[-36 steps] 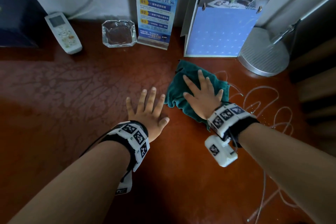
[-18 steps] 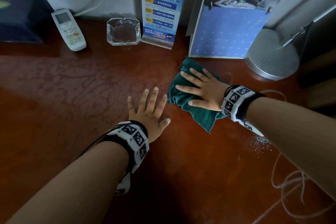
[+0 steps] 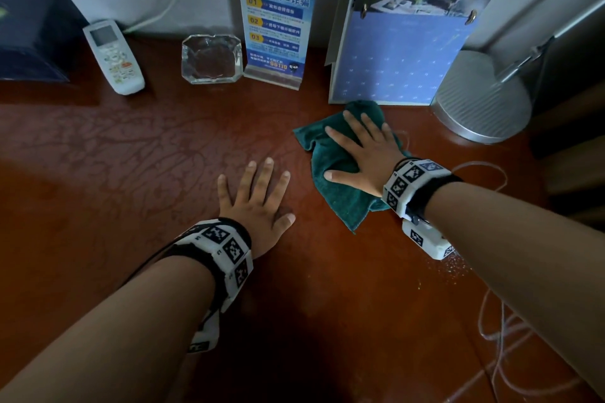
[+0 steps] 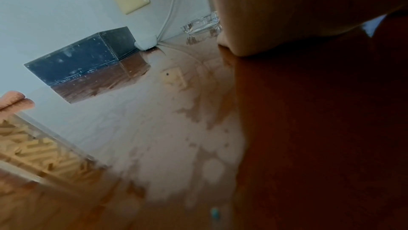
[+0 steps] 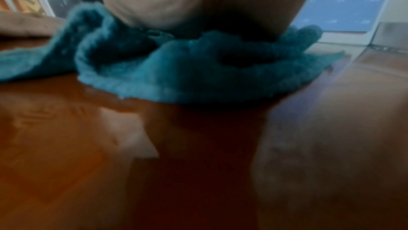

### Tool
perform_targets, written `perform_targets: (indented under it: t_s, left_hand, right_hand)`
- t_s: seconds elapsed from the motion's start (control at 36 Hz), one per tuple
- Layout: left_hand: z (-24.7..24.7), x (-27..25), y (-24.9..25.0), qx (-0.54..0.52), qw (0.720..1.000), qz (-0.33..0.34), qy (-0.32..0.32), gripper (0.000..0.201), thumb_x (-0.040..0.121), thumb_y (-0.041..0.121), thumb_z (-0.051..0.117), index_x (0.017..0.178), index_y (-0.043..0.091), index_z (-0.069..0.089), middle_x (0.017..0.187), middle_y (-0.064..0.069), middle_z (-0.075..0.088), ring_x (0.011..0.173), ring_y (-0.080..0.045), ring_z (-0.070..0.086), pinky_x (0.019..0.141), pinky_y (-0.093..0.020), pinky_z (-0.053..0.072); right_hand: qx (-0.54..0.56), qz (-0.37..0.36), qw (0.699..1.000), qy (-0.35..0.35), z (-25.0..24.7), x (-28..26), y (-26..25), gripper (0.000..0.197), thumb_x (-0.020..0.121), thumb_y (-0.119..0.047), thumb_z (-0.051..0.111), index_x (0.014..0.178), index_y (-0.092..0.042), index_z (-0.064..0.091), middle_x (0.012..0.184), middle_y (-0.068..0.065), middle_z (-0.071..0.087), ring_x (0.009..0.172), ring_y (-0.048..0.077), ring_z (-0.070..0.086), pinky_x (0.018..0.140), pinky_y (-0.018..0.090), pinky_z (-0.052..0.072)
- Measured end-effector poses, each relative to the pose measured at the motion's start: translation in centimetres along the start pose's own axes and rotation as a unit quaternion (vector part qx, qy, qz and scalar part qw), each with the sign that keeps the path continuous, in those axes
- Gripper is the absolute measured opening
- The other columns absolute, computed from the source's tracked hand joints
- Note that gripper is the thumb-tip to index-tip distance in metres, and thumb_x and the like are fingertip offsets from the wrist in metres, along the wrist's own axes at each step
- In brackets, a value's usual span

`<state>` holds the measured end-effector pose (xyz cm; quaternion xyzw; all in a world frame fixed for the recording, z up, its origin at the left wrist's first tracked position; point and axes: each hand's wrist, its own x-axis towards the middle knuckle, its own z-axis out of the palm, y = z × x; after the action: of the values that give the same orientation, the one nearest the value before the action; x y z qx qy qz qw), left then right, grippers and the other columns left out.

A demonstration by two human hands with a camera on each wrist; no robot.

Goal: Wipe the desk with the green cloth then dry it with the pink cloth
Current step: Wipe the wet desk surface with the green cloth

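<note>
1. Step in hand, as judged: wet-wipe of the desk (image 3: 343,298) with the green cloth (image 3: 340,193). The pink cloth is not identifiable in any view, so drying looks not yet begun.
2. Green cloth: bunched and creased, lying flat on the desk at far right, its far edge just beside the blue calendar stand (image 3: 396,59), with the lamp base (image 3: 481,101) to its right.
3. Right hand (image 3: 366,154): palm down on the cloth, fingers (image 3: 352,121) straight and spread, thumb out to the left; it presses and does not clench. The right wrist view confirms the palm heel bearing on the folds.
4. Left hand (image 3: 258,203): flat on bare desk just left of the cloth, not touching it; all 5 digits extended and slightly apart, holding nothing.
5. Method advised: keep even downward pressure, sweep in overlapping passes, and flatten the bunched folds so more fabric meets the wood.
6. Hazards advised: skirt the calendar stand, the leaflet holder (image 3: 275,29) and the glass ashtray (image 3: 211,59) at the far edge; avoid snagging the thin cable (image 3: 491,330) at near right.
</note>
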<state>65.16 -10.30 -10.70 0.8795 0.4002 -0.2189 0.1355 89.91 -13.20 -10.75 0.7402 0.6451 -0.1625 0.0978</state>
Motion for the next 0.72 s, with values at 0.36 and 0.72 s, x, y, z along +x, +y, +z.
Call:
perform_targets:
  t_s: [0.36,0.72]
  left_hand:
    - [-0.1,0.2,-0.1,-0.009,1.000,-0.005,-0.017,0.070,0.094,0.060,0.017,0.144,0.034,-0.025,0.151,0.004,-0.033,0.141,-0.020,-0.027,0.109,-0.059,-0.012]
    - [-0.3,0.1,0.0,-0.008,1.000,-0.010,-0.024,0.070,0.093,0.060,0.017,0.144,0.035,-0.024,0.152,0.005,-0.032,0.141,-0.020,-0.025,0.110,-0.058,-0.010]
  right_hand:
    - [0.022,0.137,0.990,0.005,0.1,-1.2,1.5,0.094,0.071,-0.089,0.028,0.147,-0.048,-0.009,0.159,-0.005,-0.020,0.146,0.024,-0.014,0.116,0.057,-0.003]
    - [0.072,0.242,0.967,-0.029,0.3,-3.5,1.0,0.104,0.066,-0.093,0.025,0.147,-0.043,-0.017,0.156,0.001,-0.028,0.144,0.031,-0.020,0.112,0.064,-0.004]
